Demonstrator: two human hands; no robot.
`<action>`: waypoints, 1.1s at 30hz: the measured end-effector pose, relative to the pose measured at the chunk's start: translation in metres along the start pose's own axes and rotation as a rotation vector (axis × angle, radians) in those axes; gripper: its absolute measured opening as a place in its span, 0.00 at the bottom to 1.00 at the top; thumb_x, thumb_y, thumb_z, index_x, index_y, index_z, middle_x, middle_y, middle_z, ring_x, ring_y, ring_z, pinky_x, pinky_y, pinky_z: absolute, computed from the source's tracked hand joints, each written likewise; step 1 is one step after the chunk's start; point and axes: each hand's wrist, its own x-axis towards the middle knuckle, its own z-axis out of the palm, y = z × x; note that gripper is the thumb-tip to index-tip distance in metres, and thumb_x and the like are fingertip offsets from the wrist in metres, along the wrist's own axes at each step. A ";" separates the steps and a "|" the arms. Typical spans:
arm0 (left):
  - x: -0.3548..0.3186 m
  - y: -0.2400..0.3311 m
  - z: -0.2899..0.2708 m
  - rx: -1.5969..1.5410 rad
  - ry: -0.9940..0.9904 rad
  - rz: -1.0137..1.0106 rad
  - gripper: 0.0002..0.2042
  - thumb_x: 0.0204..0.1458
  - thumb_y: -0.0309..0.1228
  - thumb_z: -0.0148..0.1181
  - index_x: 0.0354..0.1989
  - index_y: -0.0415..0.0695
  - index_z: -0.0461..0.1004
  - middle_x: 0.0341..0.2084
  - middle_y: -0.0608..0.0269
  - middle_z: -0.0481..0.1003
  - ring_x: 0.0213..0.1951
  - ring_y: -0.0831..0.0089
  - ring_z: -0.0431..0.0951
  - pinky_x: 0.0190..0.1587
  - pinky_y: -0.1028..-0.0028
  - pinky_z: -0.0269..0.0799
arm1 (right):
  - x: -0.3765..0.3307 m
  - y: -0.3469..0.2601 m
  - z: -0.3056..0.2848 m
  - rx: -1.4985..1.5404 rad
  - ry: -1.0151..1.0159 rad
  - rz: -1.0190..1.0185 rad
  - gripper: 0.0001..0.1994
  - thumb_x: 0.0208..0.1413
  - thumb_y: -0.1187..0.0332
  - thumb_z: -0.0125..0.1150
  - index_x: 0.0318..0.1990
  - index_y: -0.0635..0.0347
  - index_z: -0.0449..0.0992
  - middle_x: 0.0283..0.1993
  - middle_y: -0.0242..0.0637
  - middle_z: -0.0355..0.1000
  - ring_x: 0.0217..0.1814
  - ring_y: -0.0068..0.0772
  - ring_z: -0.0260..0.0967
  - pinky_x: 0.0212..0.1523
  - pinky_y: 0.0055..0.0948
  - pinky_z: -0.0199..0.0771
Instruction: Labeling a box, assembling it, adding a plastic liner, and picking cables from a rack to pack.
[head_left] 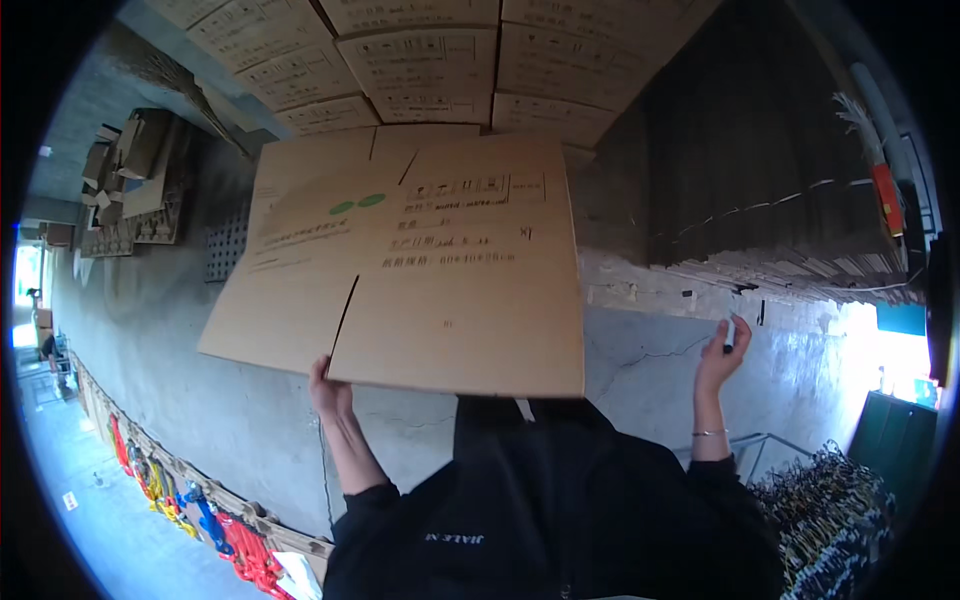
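A flattened cardboard box (480,330), brown with printed lines, handwritten marks and two green ovals, spreads out in front of me. Its near edge is gripped by my left hand (333,392), thumb on top beside a cut slot and the other fingers hidden underneath. Off to the right of the box, my right hand (716,365) is raised clear of the cardboard. Its fingers are curled around a small marker pen (728,349), of which mainly a black end shows.
Stacked cardboard boxes (430,70) stand beyond the flattened one. A tall stack of flat cardboard (740,190) rises at the right. Bundled metal pieces (830,510) lie at lower right. Red, yellow and blue gear (215,525) lines the lower left, with a loaded wooden pallet (140,225) at far left.
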 end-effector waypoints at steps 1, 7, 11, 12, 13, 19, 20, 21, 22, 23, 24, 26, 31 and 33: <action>0.000 -0.002 -0.026 -0.003 0.017 0.014 0.08 0.57 0.30 0.53 0.37 0.40 0.77 0.38 0.60 0.79 0.45 0.68 0.77 0.52 0.66 0.72 | 0.001 0.006 -0.007 0.027 -0.032 0.142 0.12 0.61 0.66 0.58 0.50 0.54 0.69 0.34 0.28 0.67 0.19 0.13 0.55 0.14 0.16 0.53; 0.102 -0.060 -0.119 -0.180 0.173 -0.044 0.18 0.60 0.40 0.53 0.52 0.40 0.71 0.49 0.54 0.75 0.51 0.61 0.75 0.59 0.58 0.68 | 0.004 0.044 -0.013 -0.095 -0.101 0.371 0.10 0.61 0.67 0.57 0.47 0.54 0.69 0.35 0.28 0.66 0.18 0.14 0.54 0.13 0.18 0.54; 0.223 -0.148 -0.090 0.172 0.443 -0.167 0.33 0.55 0.55 0.57 0.62 0.47 0.62 0.54 0.60 0.72 0.55 0.61 0.71 0.55 0.61 0.69 | 0.002 0.037 0.005 -0.140 -0.228 0.249 0.10 0.62 0.69 0.54 0.49 0.57 0.68 0.38 0.32 0.66 0.18 0.13 0.54 0.14 0.17 0.58; 0.241 -0.171 -0.092 0.168 0.408 -0.197 0.33 0.55 0.55 0.57 0.62 0.47 0.62 0.54 0.60 0.72 0.55 0.61 0.71 0.55 0.61 0.69 | 0.001 0.028 0.003 -0.116 -0.235 0.270 0.11 0.62 0.69 0.54 0.50 0.59 0.68 0.37 0.33 0.66 0.18 0.13 0.56 0.14 0.16 0.59; 0.249 -0.189 -0.096 0.142 0.292 -0.169 0.35 0.53 0.58 0.56 0.63 0.47 0.60 0.53 0.60 0.71 0.52 0.60 0.73 0.52 0.61 0.71 | 0.002 0.027 0.000 -0.065 -0.239 0.268 0.11 0.62 0.69 0.54 0.51 0.58 0.68 0.37 0.33 0.66 0.18 0.14 0.56 0.15 0.17 0.60; 0.305 -0.228 -0.060 0.498 0.352 -0.415 0.33 0.54 0.59 0.51 0.68 0.65 0.55 0.37 0.66 0.68 0.25 0.74 0.59 0.27 0.73 0.58 | 0.030 0.023 -0.039 0.018 -0.130 0.247 0.12 0.63 0.74 0.51 0.53 0.59 0.69 0.38 0.32 0.71 0.19 0.15 0.59 0.18 0.18 0.63; 0.318 -0.215 -0.050 0.617 0.258 -0.425 0.32 0.56 0.57 0.50 0.68 0.63 0.54 0.43 0.65 0.68 0.31 0.72 0.63 0.33 0.70 0.62 | 0.037 0.021 -0.048 0.047 -0.065 0.254 0.12 0.63 0.74 0.51 0.53 0.59 0.69 0.38 0.32 0.71 0.19 0.15 0.59 0.18 0.18 0.63; 0.324 -0.217 -0.018 0.722 0.175 -0.440 0.32 0.58 0.55 0.49 0.69 0.61 0.53 0.49 0.63 0.68 0.37 0.71 0.68 0.39 0.68 0.67 | 0.047 0.016 -0.060 0.027 -0.024 0.194 0.13 0.62 0.76 0.51 0.54 0.59 0.68 0.38 0.32 0.71 0.20 0.14 0.60 0.19 0.18 0.63; 0.330 -0.235 0.020 0.733 0.128 -0.417 0.32 0.58 0.55 0.49 0.69 0.61 0.53 0.49 0.63 0.68 0.37 0.71 0.68 0.39 0.68 0.67 | 0.059 0.018 -0.074 0.010 0.012 0.139 0.14 0.61 0.77 0.51 0.54 0.60 0.67 0.37 0.32 0.71 0.20 0.14 0.60 0.20 0.17 0.62; 0.318 -0.276 0.085 0.700 -0.069 -0.270 0.31 0.60 0.52 0.47 0.70 0.58 0.52 0.57 0.60 0.64 0.48 0.67 0.66 0.49 0.64 0.64 | 0.070 0.023 -0.101 -0.050 0.090 0.106 0.15 0.60 0.79 0.51 0.55 0.61 0.64 0.37 0.32 0.71 0.25 0.16 0.64 0.25 0.17 0.64; 0.278 -0.313 0.177 0.653 -0.267 -0.126 0.30 0.62 0.49 0.45 0.71 0.54 0.50 0.64 0.57 0.59 0.59 0.62 0.64 0.58 0.61 0.62 | 0.079 0.033 -0.128 -0.119 0.191 0.034 0.16 0.60 0.79 0.52 0.55 0.61 0.64 0.37 0.33 0.71 0.29 0.19 0.66 0.29 0.18 0.65; 0.167 -0.337 0.360 0.355 -0.640 -0.197 0.33 0.63 0.45 0.45 0.72 0.48 0.43 0.71 0.54 0.47 0.70 0.57 0.49 0.69 0.56 0.45 | 0.117 0.061 -0.170 -0.173 0.303 -0.057 0.16 0.59 0.80 0.53 0.54 0.64 0.62 0.39 0.36 0.71 0.40 0.26 0.69 0.42 0.23 0.69; -0.166 -0.408 0.675 0.630 -1.508 0.223 0.35 0.58 0.34 0.56 0.72 0.45 0.45 0.69 0.57 0.51 0.70 0.62 0.49 0.69 0.61 0.43 | 0.255 0.139 -0.243 -0.017 0.478 -0.110 0.15 0.59 0.79 0.54 0.53 0.67 0.66 0.46 0.40 0.72 0.49 0.29 0.71 0.51 0.25 0.68; -0.257 -0.446 0.766 0.840 -1.790 0.654 0.34 0.54 0.30 0.60 0.69 0.42 0.53 0.69 0.55 0.54 0.70 0.60 0.52 0.69 0.60 0.46 | 0.312 0.177 -0.270 0.002 0.576 -0.113 0.14 0.60 0.77 0.56 0.53 0.68 0.69 0.50 0.41 0.72 0.52 0.30 0.70 0.54 0.26 0.67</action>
